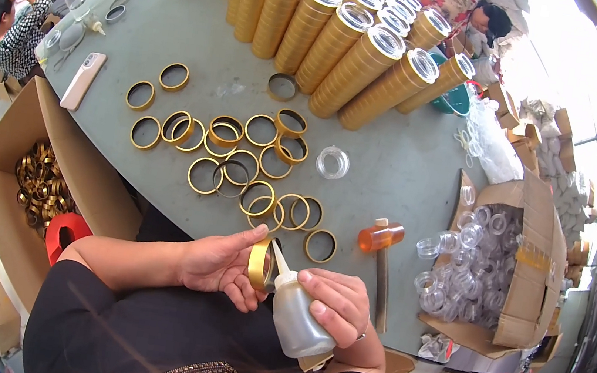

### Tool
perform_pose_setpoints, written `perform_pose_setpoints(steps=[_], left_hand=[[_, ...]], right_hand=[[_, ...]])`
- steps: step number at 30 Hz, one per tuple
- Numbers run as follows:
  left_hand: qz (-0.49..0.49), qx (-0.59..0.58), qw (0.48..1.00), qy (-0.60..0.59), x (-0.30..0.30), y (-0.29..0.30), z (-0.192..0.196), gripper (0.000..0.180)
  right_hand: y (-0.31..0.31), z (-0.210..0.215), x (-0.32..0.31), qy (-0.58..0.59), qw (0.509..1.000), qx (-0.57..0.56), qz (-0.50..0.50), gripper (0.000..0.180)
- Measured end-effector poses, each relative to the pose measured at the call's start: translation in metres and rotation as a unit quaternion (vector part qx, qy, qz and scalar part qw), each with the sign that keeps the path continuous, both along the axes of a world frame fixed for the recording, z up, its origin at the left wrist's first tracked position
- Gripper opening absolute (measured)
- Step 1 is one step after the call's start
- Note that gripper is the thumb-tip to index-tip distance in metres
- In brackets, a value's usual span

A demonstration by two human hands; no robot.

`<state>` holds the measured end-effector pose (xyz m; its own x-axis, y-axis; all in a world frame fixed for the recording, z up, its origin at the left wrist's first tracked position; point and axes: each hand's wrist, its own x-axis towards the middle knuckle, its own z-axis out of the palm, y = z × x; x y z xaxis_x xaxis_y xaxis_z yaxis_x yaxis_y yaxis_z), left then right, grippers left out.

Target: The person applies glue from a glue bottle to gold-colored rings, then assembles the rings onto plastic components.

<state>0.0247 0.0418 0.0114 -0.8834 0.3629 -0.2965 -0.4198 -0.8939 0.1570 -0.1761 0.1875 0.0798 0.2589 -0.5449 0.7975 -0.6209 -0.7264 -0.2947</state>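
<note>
Gold shows between the hands: the left hand [218, 265] pinches a gold ring [259, 263] on edge, forefinger stretched along its top at twelve o'clock and the other fingers curled beneath at six, so the hand is nearly closed around it. The right hand [335, 304] is wrapped tight around a soft, milky squeeze bottle [294, 313], thumb on its shoulder. The bottle's pointed white tip leans toward eleven o'clock and meets the ring's open side. The ring sits just at three o'clock of the left palm and at ten o'clock of the right knuckles, with both hands close together over the counter's [406, 162] near edge.

At twelve o'clock of the hands, loose gold rings [242, 157] lie scattered flat on the grey counter. A mallet [381, 241] with an orange head lies at one o'clock of the right hand. Further off at twelve, stacked gold tubes [347, 36] lean in rows.
</note>
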Motion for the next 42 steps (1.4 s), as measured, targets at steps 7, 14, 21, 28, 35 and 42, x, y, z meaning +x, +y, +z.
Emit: perform_pose_setpoints(steps=[7,14,21,28,35,42], left_hand=[[0.117,-0.250,0.957,0.083,0.003,0.002,0.014,0.049],[0.215,-0.624,0.715,0.229,-0.005,-0.003,0.047,0.069],[0.314,-0.757,0.405,0.406,-0.016,-0.005,0.034,0.034],[0.305,-0.769,0.339,0.448,-0.015,-0.010,0.031,0.036],[0.268,-0.919,0.284,-0.058,-0.027,-0.135,0.022,0.062],[-0.072,-0.946,0.203,-0.244,-0.075,-0.257,-0.020,0.080]], right_hand=[[0.016,0.008,0.001,-0.007,0.995,0.060,-0.075,0.023],[0.027,0.007,0.014,-0.170,0.951,0.187,-0.176,0.061],[0.009,0.015,0.011,-0.464,0.814,0.269,-0.223,0.035],[0.005,-0.002,0.005,-0.612,0.684,0.369,-0.145,0.041],[0.016,-0.052,-0.026,-0.838,0.528,0.130,-0.045,0.054],[0.026,-0.069,-0.034,-0.831,0.549,0.087,-0.011,0.065]])
